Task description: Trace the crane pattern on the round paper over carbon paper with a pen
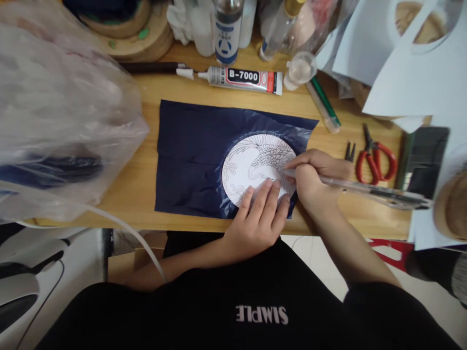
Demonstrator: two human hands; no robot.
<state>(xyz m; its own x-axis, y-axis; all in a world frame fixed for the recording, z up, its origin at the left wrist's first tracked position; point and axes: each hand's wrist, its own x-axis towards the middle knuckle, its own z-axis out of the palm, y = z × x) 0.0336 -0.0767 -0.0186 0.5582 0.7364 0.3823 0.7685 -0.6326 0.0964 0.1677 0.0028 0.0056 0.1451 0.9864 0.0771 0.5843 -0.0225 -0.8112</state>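
A white oval paper point(239, 167) printed with a line drawing of a bird and waves lies on a dark blue sheet point(189, 155). My left hand point(259, 216) rests flat on the paper's lower edge, its fingers spread. In my right hand point(315, 177) is a clear-barrelled pen point(365, 186), gripped near its point. The pen's tip touches or hovers just over the right part of the drawing; which of the two I cannot tell. Around the oval the blue sheet looks wrinkled and shiny.
Behind the sheet lies a B-7000 glue tube point(248, 80), near a labelled bottle point(228, 34) and a green pen point(324, 104). Red-handled pliers point(375, 158) and a dark phone-like slab point(425, 160) are at right. A plastic bag point(73, 97) covers the left side.
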